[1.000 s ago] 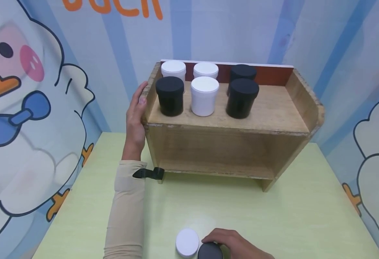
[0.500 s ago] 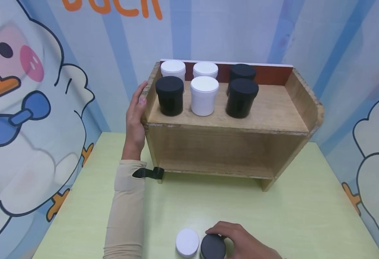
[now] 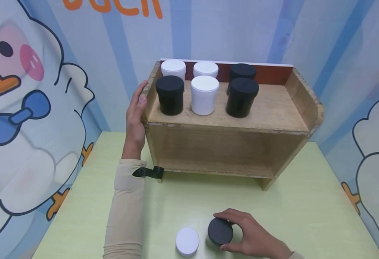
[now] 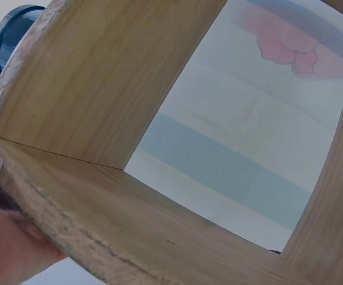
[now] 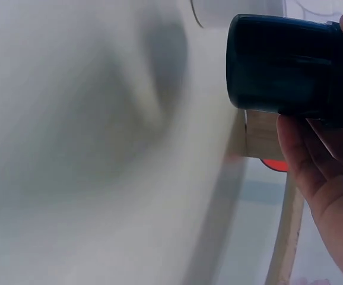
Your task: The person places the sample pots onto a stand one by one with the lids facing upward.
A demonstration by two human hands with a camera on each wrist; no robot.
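With thumb and fingers curled round its lid, my right hand (image 3: pixel 253 233) holds a black lidded jar (image 3: pixel 220 231) over the front of the table. The right wrist view shows the same jar (image 5: pixel 287 66) from the side, raised off the tabletop, with the fingers around its lid end. Just left of it stands a white lidded jar (image 3: pixel 187 241). My left hand (image 3: pixel 136 120) rests along the left side panel of a small wooden shelf (image 3: pixel 277 108); its fingers lie straight up the panel. In the left wrist view, the shelf panel (image 4: pixel 70 202) hides most of that hand.
On the shelf's upper board several jars stand in two rows: a black jar (image 3: pixel 170 95) and a white jar (image 3: pixel 204 95) at front left, another black jar (image 3: pixel 242 97) beside them. The lower compartment (image 3: pixel 215 151) is open at the front. Printed curtains surround the table (image 3: pixel 306 216).
My right hand has lifted the black jar and carried it forward and slightly right, away from the white jar. The left hand and the shelf stay as they were.
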